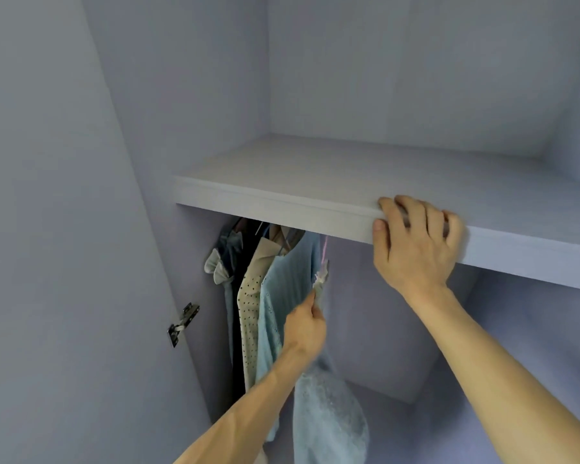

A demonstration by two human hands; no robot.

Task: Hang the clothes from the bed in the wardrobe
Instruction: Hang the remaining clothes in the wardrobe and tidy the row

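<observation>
L hand [303, 324] is pinching the top of a pale blue lace garment [329, 416], fingers closed tight on the fabric, just under the shelf [282, 199] inside the wardrobe [382, 78]. It hangs right beside the other clothes [252, 296] bunched at the left end, prob touching the blue knit one. R hand [416, 242] grips the shelf's front edge, fingers curled over the top, thumb on the face. Rail's hidden by the shelf.
</observation>
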